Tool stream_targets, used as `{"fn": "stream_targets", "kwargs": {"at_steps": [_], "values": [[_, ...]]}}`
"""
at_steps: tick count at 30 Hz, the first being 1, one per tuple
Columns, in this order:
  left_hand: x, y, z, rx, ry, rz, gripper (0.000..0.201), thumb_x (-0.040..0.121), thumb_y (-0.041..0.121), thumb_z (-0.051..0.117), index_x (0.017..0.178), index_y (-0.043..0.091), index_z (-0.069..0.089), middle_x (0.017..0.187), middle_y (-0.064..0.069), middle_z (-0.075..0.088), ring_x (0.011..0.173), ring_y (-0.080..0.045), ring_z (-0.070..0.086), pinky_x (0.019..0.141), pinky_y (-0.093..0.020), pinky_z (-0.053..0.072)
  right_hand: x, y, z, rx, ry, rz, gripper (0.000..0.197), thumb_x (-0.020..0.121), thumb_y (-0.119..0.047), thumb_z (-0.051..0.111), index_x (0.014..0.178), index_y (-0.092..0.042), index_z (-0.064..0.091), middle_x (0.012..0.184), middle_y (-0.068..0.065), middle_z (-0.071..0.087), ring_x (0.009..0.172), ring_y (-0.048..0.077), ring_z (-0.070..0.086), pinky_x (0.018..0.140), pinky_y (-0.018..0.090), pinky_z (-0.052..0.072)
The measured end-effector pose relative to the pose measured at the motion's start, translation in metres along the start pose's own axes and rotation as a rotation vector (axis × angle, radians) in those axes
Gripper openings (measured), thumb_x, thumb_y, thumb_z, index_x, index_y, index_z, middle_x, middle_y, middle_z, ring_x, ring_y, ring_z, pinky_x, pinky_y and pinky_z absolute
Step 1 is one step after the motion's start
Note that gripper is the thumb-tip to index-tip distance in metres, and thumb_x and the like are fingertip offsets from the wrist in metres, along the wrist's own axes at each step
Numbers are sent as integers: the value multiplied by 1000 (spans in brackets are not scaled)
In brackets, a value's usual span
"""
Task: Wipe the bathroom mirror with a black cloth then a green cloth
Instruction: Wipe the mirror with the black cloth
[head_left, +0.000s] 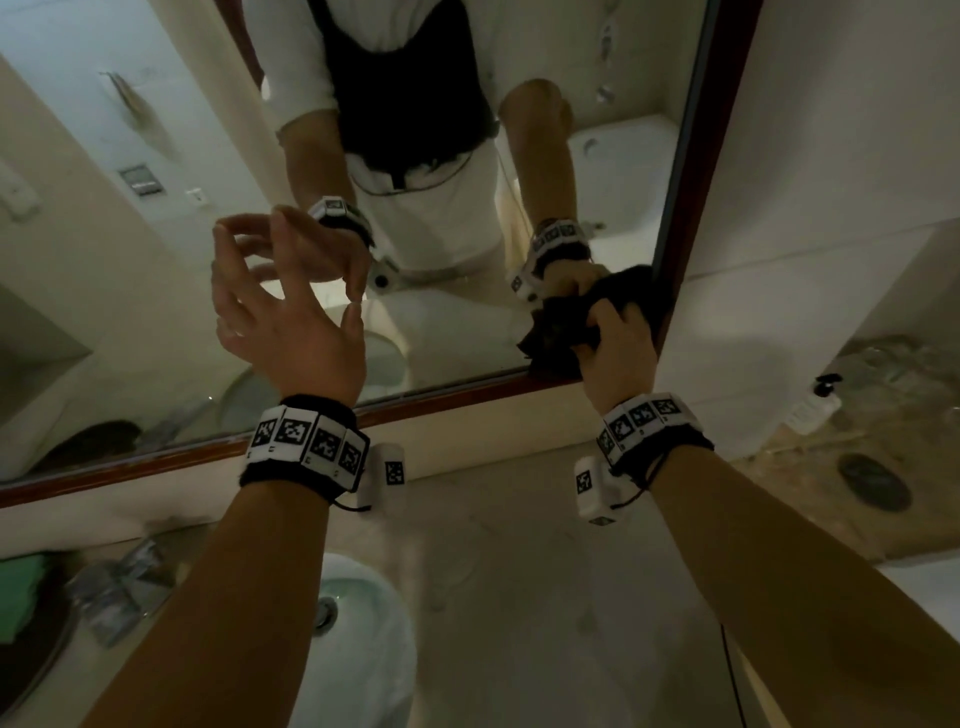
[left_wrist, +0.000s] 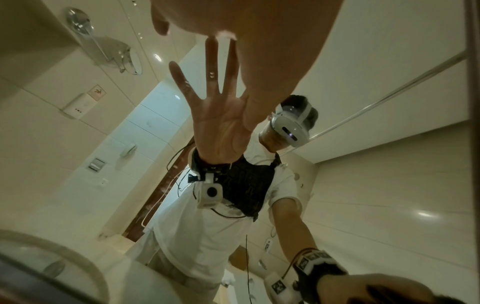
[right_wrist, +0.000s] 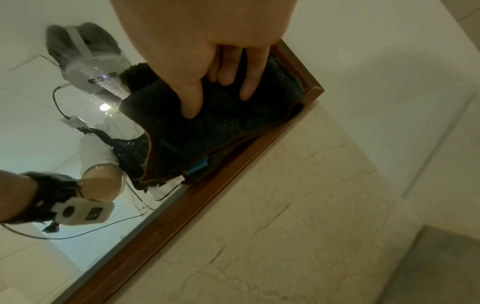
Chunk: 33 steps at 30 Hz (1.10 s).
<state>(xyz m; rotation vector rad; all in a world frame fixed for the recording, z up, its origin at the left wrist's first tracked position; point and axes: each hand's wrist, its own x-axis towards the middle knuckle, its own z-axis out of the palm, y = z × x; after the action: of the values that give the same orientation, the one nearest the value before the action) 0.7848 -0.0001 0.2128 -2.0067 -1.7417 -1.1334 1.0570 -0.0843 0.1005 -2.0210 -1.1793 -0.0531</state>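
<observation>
Right hand (head_left: 618, 348) grips black cloth (head_left: 556, 338) against mirror (head_left: 156, 260) at bottom-right corner, w/ left hand (head_left: 283, 317) raised, fingers spread, holding nothing.

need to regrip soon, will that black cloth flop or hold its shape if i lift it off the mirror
Probably floppy: the black cloth bunches in folds under the right hand. Its fuzzy pile suggests good grip, not slippery. Likely light, since the fingers alone pin it to the mirror.
</observation>
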Motion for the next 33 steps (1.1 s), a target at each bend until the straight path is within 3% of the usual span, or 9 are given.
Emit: {"fn": "stream_targets", "kwargs": {"at_steps": [7,14,19,22,27,33], "values": [[4,-16,-3,-49,12,67,94,75,34,76,154,32,23,162,-14,14,142,-35,26,103,-60,35,-5,-39,14,17,20,-81,23,83,-18,69,101,-15,55,110,13,54,97,34,55,65,38,49],[18,-65,-21,-174,96,204,63,74,29,70,134,24,54,152,-14,36,133,-32,41,100,-58,36,-11,-116,29,34,71,-172,24,81,-21,71,101,-15,59,109,14,57,95,35,57,66,40,51],[31,-91,-37,-150,39,131,72,72,30,67,141,29,47,157,-13,27,136,-34,36,101,-61,35,9,-171,2,64,173,-278,25,79,-26,71,100,-16,63,105,12,59,90,33,59,61,33,43],[38,-94,-38,-155,53,95,77,73,32,66,146,31,39,159,-12,23,137,-34,34,100,-61,37,24,-192,-13,146,223,-276,25,80,-32,70,100,-20,63,105,6,58,86,26,58,61,32,44],[38,-94,-29,-176,76,93,80,74,29,67,149,30,37,159,-14,20,141,-31,28,101,-55,40,22,-186,-6,117,233,-321,24,81,-33,70,100,-20,62,104,6,58,89,25,58,57,32,47],[35,-95,-22,-161,86,102,83,76,28,67,152,30,32,161,-16,15,145,-33,23,100,-53,43,-8,-156,30,24,146,-288,21,80,-24,72,96,-15,61,102,10,60,91,31,58,59,29,37]]}}
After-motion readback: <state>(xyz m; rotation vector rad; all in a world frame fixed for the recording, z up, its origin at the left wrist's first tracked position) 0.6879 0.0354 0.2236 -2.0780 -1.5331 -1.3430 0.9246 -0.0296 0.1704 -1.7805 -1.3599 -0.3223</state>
